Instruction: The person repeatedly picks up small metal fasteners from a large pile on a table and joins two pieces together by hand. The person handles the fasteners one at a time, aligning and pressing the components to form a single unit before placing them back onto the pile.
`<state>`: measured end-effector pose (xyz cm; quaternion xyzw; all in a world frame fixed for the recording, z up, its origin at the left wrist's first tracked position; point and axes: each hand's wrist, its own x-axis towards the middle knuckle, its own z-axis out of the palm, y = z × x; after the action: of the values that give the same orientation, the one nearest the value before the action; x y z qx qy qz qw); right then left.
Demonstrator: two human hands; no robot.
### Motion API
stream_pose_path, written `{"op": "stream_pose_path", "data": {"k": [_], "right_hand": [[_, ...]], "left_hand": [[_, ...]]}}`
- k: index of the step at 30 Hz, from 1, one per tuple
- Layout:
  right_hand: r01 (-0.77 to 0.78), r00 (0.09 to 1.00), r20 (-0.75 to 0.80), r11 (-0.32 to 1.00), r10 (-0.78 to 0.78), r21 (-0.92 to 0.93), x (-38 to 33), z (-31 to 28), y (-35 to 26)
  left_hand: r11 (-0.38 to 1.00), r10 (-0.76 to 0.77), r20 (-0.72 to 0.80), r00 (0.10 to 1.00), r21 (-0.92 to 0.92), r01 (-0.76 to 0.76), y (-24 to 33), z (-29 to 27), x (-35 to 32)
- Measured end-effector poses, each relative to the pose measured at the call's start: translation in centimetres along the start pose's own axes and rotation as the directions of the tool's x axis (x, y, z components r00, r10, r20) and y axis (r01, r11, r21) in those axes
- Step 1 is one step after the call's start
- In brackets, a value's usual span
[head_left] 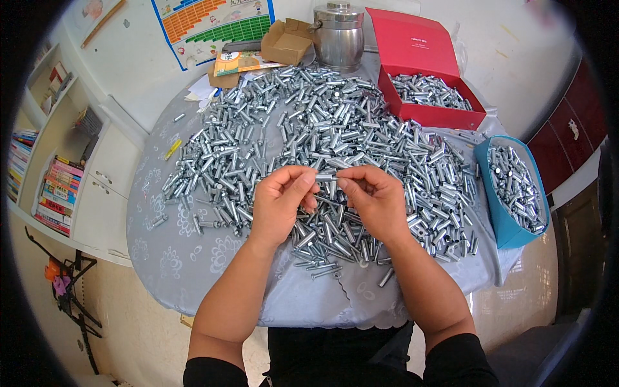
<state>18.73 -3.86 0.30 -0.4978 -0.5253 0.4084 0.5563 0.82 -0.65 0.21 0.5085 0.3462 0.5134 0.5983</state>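
Holding: one small metal sleeve [326, 176] pinched end to end between both hands, above the near part of the heap.
Left hand [280, 203]: raised over the table, palm turned inward, thumb and forefinger closed on the left end of the sleeve; other fingers curled loosely.
Right hand [374, 200]: mirrors the left, thumb and forefinger closed on the right end; remaining fingers folded under.
Forearms: both come up from the lower edge, bare, with dark sleeves at the elbows, converging toward the middle.
Sleeve: short silver cylinder, lying horizontal between the fingertips; finer detail too small to tell.
Heap [322, 129]: a great many like silver cylinders spread beyond and beneath the hands, on a grey patterned tablecloth [193, 258].
Blue tub [509, 226]: to the right of the right hand, at the table edge, filled with the same parts.
Red box [432, 113]: far right beyond the hands, lid [412, 45] standing open, parts inside.
Steel pot [338, 32]: straight beyond the hands, lidded, at the far rim.
Cardboard box [287, 42]: small, brown, open, just left of the pot.
Wall chart [213, 26]: far left beyond the hands, rectangular, blue-bordered, with orange and green blocks.
Booklet [245, 62]: colourful cover, flat below the chart.
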Motion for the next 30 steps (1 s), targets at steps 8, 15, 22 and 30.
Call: {"op": "stream_pose_path", "data": {"k": [8,15,22,30], "right_hand": [[0.169,0.986,0.025,0.979,-0.167,-0.117,0.0,0.3,0.0],[-0.098,0.992,-0.059,0.969,0.114,0.225,0.7,-0.4,-0.4],[0.019,0.954,-0.280,0.906,0.110,0.423,1.6,-0.8,-0.7],[-0.117,0.988,0.113,0.990,0.108,0.077,0.4,-0.3,-0.8]], "left_hand": [[0.999,-0.030,0.078,0.996,-0.017,0.032,0.0,0.2,-0.1],[0.999,0.005,-0.031,1.000,-0.043,-0.006,-0.1,-0.6,0.3],[1.000,0.015,0.011,1.000,0.024,-0.015,-0.3,-0.6,0.3],[0.998,-0.018,0.140,0.990,0.068,0.009,-0.4,-0.2,0.0]]}}
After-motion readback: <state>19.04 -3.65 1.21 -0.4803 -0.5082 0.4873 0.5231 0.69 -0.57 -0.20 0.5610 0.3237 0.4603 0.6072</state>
